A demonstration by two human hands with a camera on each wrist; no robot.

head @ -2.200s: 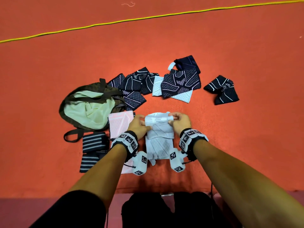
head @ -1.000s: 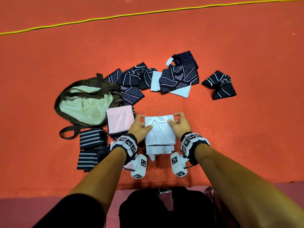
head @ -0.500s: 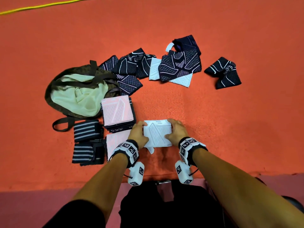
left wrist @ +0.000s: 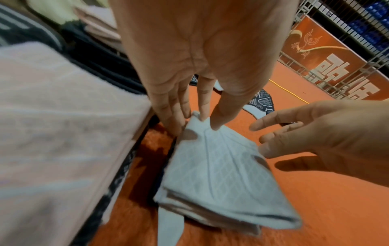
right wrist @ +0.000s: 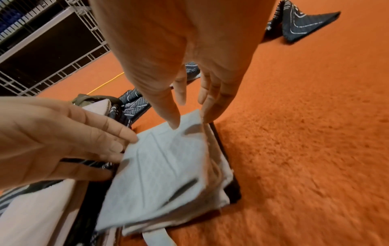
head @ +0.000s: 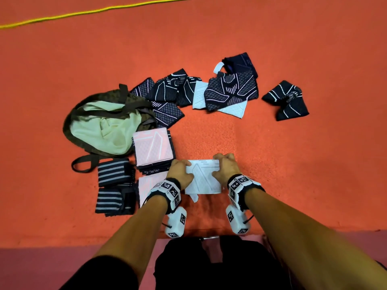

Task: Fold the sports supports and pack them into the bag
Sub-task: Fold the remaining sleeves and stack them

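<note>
Flat on fuzzy orange carpet (head: 272,164), square quilted white support (head: 203,178) under straightened fingers (left wrist: 216,116) of both hands.

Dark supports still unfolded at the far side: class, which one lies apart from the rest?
The dark white-lined support at far right, alone on the orange floor; the other dark supports overlap in a row beside the bag.

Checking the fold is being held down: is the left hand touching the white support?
Touching. The left wrist view shows the left hand with fingertips pressed on the white support at its far corner.
</note>
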